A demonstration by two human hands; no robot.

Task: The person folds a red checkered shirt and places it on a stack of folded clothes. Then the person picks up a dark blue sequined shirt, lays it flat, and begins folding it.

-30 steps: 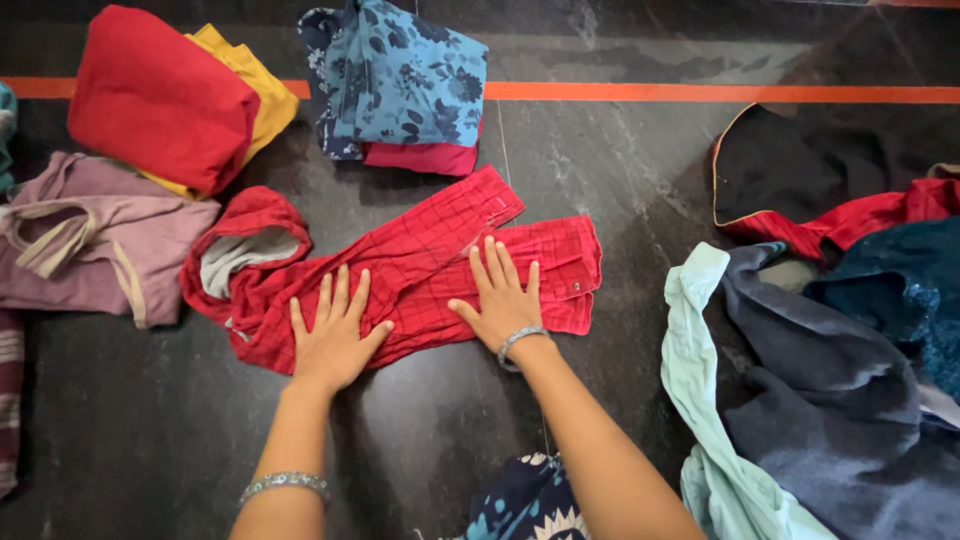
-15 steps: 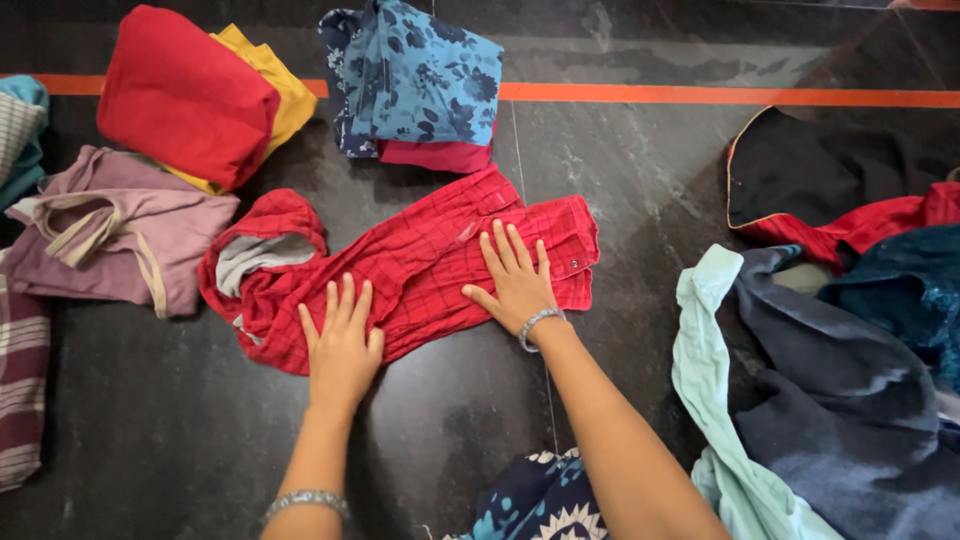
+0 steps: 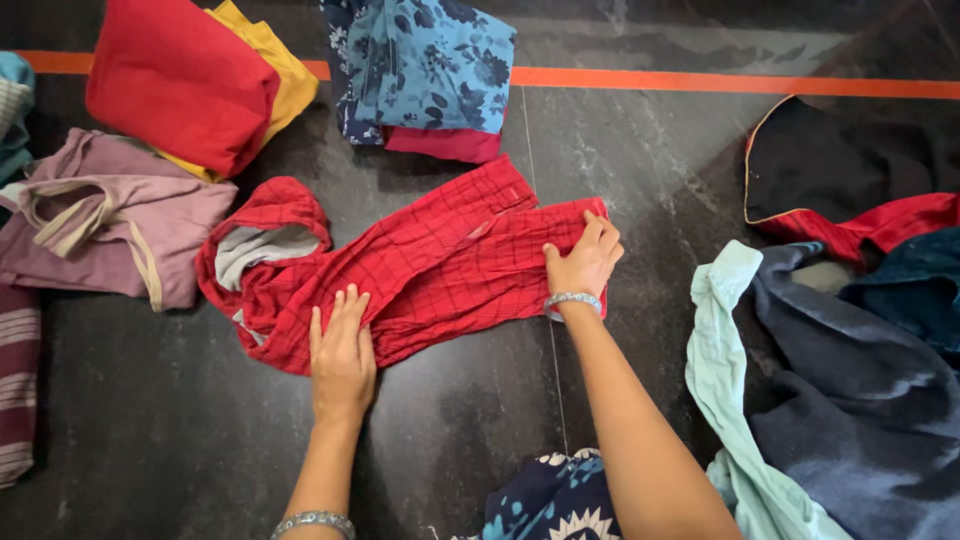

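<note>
The left hand [image 3: 342,352] lies flat with its fingers pressed together on the near edge of a red checked shirt [image 3: 420,265], palm down, which pins that part of the cloth to the dark stone floor [image 3: 150,420] so it cannot slide. The right hand [image 3: 585,262] sits at the shirt's far right end with its fingers curled over the edge of the fabric, closed on the cloth there; with one end weighted and the other gripped, the garment lies stretched between the two hands in a long narrow band. The shirt lies on the floor directly ahead of the person, its grey-lined hood [image 3: 258,245] bunched at the left end. Beyond it, finished pieces sit in tidy folded stacks: a red and yellow stack [image 3: 190,85], a blue floral stack over a pink layer [image 3: 425,75], and a mauve garment [image 3: 100,215] at the left. To the right, apart from these, a loose heap [image 3: 850,360] of pale green, grey-blue and dark clothing lies crumpled, with a black and red piece [image 3: 840,180] behind it near an orange floor line [image 3: 700,82].
</note>
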